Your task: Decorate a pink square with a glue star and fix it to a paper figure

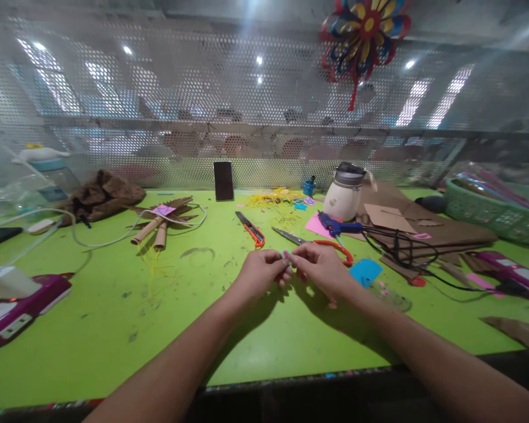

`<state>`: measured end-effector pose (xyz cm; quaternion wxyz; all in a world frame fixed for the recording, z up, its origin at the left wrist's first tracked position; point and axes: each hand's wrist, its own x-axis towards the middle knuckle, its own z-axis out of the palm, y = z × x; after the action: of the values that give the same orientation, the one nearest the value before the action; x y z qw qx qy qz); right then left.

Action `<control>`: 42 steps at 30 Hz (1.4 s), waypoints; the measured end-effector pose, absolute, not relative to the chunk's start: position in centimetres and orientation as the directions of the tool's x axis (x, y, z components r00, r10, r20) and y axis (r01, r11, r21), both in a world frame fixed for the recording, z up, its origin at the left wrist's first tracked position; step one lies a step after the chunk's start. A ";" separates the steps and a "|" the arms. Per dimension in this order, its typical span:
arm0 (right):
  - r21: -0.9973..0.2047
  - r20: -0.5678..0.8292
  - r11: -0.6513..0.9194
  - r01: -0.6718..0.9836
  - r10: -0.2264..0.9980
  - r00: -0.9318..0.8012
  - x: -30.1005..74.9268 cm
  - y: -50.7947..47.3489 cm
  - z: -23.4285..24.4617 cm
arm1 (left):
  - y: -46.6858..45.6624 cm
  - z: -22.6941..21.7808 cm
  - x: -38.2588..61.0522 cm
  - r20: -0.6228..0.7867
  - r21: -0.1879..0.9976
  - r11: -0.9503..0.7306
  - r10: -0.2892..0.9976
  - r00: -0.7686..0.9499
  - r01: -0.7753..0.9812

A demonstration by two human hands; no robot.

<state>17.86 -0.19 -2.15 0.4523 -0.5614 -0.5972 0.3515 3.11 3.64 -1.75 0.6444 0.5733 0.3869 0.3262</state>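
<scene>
My left hand (261,271) and my right hand (321,267) meet over the middle of the green table (114,317). Both pinch a small pale piece (286,256) between their fingertips; it is too small to name. Just behind the hands lie red-handled scissors (330,245) and an orange utility knife (251,229). A blue paper scrap (365,271) rests on the table right of my right hand.
A blue glue gun (339,226) with a black cord, a white kettle (346,197), cardboard sheets (423,226) and a green basket (489,214) sit at the right. A cardboard craft piece (161,220), a brown bag (101,194) and purple cases (22,308) lie at the left. A dark phone (224,180) leans on the mesh wall.
</scene>
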 end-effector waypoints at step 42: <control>-0.964 0.213 0.187 0.188 0.968 0.134 19.6 1.5 -2.8 | 6.0 -3.0 2.8 -0.251 0.958 0.282 0.904 0.346 -0.041</control>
<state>19.61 1.51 -2.82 0.5394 -0.5253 -0.5499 0.3617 2.79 6.04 -3.04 0.6640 0.4819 0.4475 0.3558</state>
